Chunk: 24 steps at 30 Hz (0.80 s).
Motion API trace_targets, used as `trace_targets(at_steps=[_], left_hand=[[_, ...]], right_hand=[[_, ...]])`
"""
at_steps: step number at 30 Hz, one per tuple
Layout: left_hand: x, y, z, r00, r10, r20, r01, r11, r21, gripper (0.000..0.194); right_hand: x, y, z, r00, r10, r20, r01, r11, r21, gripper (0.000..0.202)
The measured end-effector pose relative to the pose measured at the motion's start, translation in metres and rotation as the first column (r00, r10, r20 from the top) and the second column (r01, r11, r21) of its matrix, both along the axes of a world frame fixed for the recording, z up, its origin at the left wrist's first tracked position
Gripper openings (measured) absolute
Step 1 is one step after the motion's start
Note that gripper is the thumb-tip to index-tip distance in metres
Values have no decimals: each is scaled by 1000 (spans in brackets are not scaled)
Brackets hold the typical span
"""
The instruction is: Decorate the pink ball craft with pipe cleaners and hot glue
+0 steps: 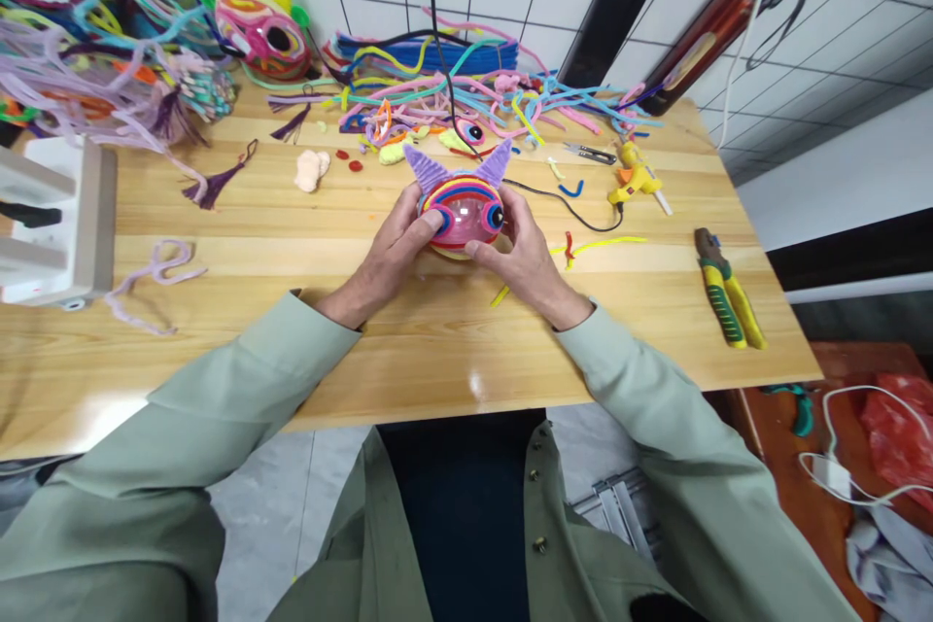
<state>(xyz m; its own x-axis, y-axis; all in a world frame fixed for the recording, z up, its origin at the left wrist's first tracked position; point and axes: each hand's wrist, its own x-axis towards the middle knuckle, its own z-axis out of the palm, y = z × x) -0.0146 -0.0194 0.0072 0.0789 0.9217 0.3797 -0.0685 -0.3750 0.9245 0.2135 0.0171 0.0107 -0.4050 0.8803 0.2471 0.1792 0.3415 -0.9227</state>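
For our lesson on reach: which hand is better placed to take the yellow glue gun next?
Right hand, probably: it's nearer the glue gun; left hand holds the far side of the figure.

My garments: one grey-green jacket [350, 564], worn open; matching long sleeves [240, 379], plain, loosely creased, ending at my wrists; small round metallic buttons [539, 544] along one front edge; one plain black top [459, 515] beneath.

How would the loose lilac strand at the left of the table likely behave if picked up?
The lilac strand would probably feel light, being so thin. It looks bendable rather than stiff, yet likely to keep some shape, given its loop and curves. Its fuzzy-looking surface suggests it wouldn't slip easily.
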Motion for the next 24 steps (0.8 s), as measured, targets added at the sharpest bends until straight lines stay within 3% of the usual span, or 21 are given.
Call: trace_targets(at_steps=[4,10,13,21,24], left_hand=[[0,3,-5,999,-11,51,12,1000,-23,63],[-2,1,4,996,56,-76,-57,998,-13,60],[-2,1,2,995,72,-69,-73,997,-6,61],[-5,3,-7,993,55,-102,-53,998,21,95],[-7,3,-8,993,56,-107,-55,998,16,93]], right_hand=[[1,0,2,1000,19,10,-19,1000,-16,116],[-1,0,0,1000,3,1,-3,999,-50,118],[-2,0,0,1000,-7,-12,6,998,-61,118],[-6,-2,13,993,9,-119,-22,994,-110,106],[-7,-2,15,989,5,-146,-27,989,-149,106]])
